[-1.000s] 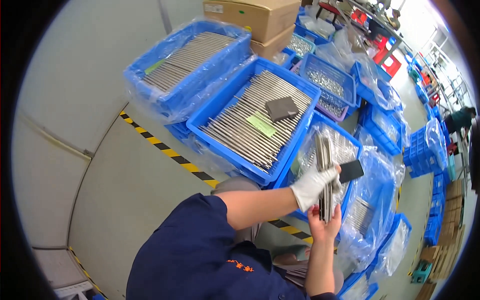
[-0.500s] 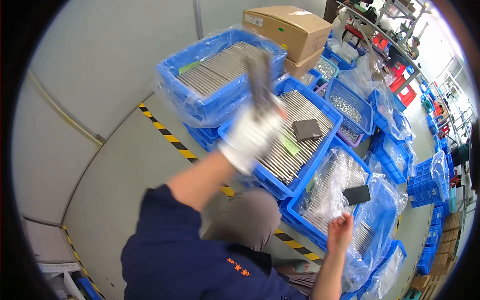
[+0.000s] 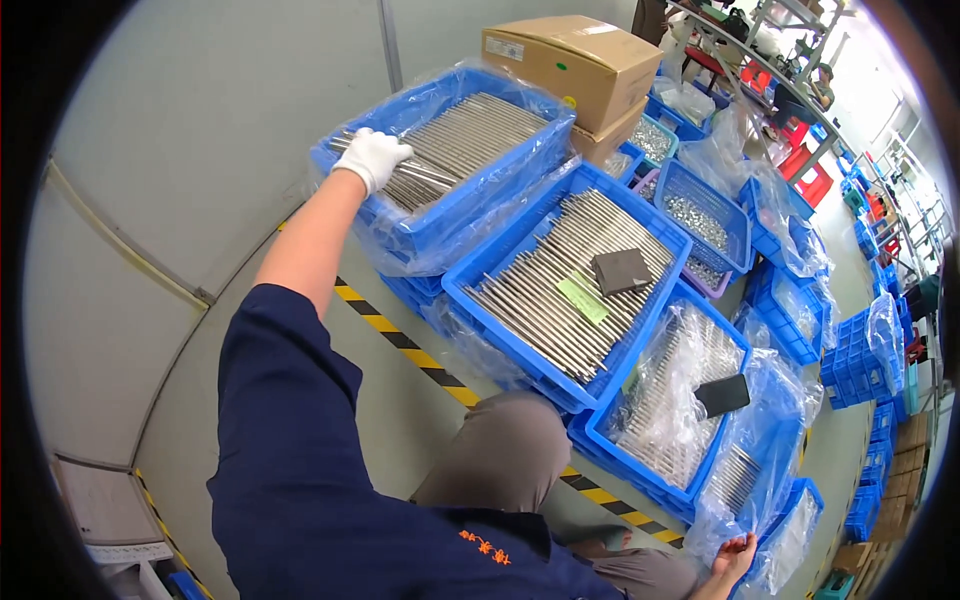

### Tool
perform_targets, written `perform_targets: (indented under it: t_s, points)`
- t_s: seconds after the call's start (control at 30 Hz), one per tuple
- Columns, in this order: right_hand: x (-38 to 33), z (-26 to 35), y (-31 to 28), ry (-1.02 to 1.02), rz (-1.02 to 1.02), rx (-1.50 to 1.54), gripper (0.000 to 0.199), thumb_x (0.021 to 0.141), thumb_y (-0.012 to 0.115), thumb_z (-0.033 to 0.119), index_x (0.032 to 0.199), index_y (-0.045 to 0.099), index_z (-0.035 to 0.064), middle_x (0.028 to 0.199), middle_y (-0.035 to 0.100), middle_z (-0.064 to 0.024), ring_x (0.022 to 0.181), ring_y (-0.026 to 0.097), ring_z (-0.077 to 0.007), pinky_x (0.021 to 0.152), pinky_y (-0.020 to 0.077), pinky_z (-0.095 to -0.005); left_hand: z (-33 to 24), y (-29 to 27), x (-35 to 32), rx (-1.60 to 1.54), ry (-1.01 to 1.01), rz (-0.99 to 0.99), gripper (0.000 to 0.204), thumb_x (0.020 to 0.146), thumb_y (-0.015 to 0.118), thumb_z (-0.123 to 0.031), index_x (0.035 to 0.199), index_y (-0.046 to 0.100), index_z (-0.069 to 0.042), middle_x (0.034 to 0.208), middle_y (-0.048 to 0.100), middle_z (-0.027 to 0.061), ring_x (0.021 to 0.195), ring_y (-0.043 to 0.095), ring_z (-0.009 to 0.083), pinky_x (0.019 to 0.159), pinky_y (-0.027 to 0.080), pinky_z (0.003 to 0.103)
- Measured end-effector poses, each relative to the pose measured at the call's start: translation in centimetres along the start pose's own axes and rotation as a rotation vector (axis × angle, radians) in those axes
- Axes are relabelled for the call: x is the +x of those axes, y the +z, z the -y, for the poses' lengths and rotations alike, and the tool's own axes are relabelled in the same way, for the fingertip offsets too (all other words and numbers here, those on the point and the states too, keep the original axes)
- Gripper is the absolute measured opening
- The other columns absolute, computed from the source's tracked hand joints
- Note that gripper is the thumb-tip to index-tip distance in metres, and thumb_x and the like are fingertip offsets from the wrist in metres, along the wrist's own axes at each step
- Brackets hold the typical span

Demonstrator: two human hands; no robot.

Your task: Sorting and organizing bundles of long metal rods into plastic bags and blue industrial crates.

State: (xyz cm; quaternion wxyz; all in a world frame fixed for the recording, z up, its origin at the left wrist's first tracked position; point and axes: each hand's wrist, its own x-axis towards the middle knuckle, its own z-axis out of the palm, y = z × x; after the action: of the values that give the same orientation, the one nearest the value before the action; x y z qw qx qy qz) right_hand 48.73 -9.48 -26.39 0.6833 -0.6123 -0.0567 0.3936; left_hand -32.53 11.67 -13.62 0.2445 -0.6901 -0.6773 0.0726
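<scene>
My left hand (image 3: pixel 372 160), in a white glove, is closed on a bundle of metal rods (image 3: pixel 420 174) at the left side of the far blue bin. These rods lie at a slant across the neat row of metal rods (image 3: pixel 478 130) in that bin, which is lined with clear plastic. My bare right hand (image 3: pixel 738 556) is low at the right beside a clear plastic bag (image 3: pixel 722 525). Its fingers are loosely bent and apart, with nothing visible in them. Nearer than the far bin, a middle blue bin (image 3: pixel 520 352) holds more rods, a dark block (image 3: pixel 621 271) and a green slip (image 3: pixel 582 300).
Cardboard boxes (image 3: pixel 570 65) stand behind the bins. Another rod bin (image 3: pixel 655 482), partly covered with plastic, carries a dark flat object (image 3: pixel 722 395). Baskets of small metal parts (image 3: pixel 697 218) sit farther right. Striped floor tape (image 3: pixel 400 340) runs alongside; a wall (image 3: pixel 230 90) rises at left.
My left hand has swung left with the rods, from above the middle bin to the far bin's left side. My right hand has dropped lower and moved right.
</scene>
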Motion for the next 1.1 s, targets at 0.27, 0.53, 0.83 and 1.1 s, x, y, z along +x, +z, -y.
perform_targets:
  t_s: [0.27,0.53,0.83,1.1]
  points:
    - [-0.3,-0.8,-1.5,0.013,-0.12,-0.09,0.012,0.079,0.053,0.029,0.077,0.056,0.0175,0.051,0.049,0.0045,0.045,0.048,-0.0079,0.042,0.0418,-0.0214,-1.3,0.9,2.0,-0.139,0.092,0.212,0.039,0.073,0.045,-0.001,0.105,0.052,-0.023,0.098,0.055,0.0036,0.096,0.051,0.0209,0.084,0.037,0.035]
    - [-0.1,-1.1,-1.1,0.046,-0.12,-0.172,0.018,0.078,0.054,0.03,0.086,0.052,0.0136,0.054,0.047,0.0038,0.049,0.047,-0.008,0.045,0.0377,-0.021,-1.9,-0.5,1.7,-0.501,-0.032,0.316,0.064,0.059,0.039,0.011,0.115,0.045,-0.018,0.123,0.039,0.0049,0.114,0.037,0.0234,0.094,0.032,0.028]
    - [-1.0,-1.3,-0.3,0.066,-0.127,-0.186,0.013,0.078,0.054,0.029,0.074,0.056,0.0174,0.05,0.049,0.0053,0.045,0.048,-0.0085,0.043,0.0412,-0.0217,-1.2,1.4,1.5,-0.681,-0.057,0.226,0.054,0.06,0.038,0.009,0.109,0.051,-0.011,0.114,0.048,0.0078,0.11,0.041,0.0237,0.093,0.033,0.028]
    - [0.0,-1.8,-0.7,0.075,-0.004,-0.178,0.015,0.078,0.054,0.029,0.083,0.053,0.0153,0.055,0.046,0.0062,0.051,0.046,-0.0075,0.047,0.0358,-0.022,-0.8,2.3,1.7,-0.549,0.027,0.051,0.03,0.069,0.046,0.001,0.093,0.059,-0.012,0.096,0.057,0.0077,0.095,0.051,0.024,0.084,0.041,0.031]
